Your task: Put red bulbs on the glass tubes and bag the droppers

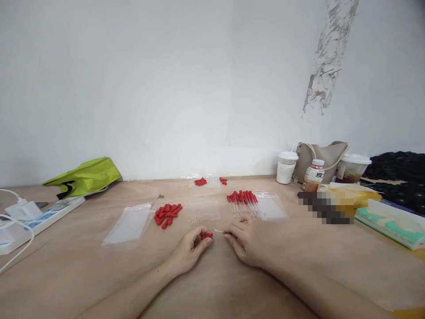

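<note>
My left hand [188,251] pinches a red rubber dropper bulb [206,236] between thumb and fingers. Facing it, my right hand [247,243] grips a thin clear dropper tube [218,231], whose end points at the bulb. Whether tube and bulb touch, I cannot tell. Beyond my left hand lies a pile of loose red bulbs [168,213]. A row of bare clear tubes [203,211] lies in the middle. Past my right hand, several droppers with red bulbs fitted [245,203] rest side by side, partly on a clear plastic bag [274,207].
Another plastic bag [128,225] lies at left, with a power strip [59,217] and a lime-green bag [86,177] beyond. Small packs of red bulbs [200,181] sit by the wall. Right stand a white cup [287,168], a bottle [314,176] and a tissue pack [392,223].
</note>
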Available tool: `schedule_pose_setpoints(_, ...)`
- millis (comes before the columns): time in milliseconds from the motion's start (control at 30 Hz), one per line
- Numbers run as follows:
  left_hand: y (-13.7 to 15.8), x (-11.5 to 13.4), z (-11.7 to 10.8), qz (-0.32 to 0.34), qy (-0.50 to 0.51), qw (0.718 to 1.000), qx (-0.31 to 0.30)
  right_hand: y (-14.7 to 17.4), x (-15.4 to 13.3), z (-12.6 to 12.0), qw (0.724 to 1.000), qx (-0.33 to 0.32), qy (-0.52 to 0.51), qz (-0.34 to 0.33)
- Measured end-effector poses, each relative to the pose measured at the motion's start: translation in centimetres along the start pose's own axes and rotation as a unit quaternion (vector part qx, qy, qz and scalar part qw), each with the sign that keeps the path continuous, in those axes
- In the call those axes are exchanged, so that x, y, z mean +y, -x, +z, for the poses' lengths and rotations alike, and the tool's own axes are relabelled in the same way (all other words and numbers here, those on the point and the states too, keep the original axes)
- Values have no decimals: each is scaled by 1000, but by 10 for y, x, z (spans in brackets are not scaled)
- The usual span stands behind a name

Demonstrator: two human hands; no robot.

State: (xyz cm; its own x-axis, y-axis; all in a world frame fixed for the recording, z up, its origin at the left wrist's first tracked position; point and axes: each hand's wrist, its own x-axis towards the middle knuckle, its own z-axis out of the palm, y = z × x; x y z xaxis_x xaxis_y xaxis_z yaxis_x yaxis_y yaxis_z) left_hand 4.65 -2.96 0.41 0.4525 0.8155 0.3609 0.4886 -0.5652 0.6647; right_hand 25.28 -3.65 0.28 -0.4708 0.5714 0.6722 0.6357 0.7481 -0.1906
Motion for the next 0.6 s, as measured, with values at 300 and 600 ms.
schedule_pose_setpoints(300,2,1,0,15,18,1000,-5,7,-1,3,1000,-25,1,0)
schedule_pose_setpoints(600,5,4,-1,40,-40,998,-34,7,6,-1,998,-60,-9,-22)
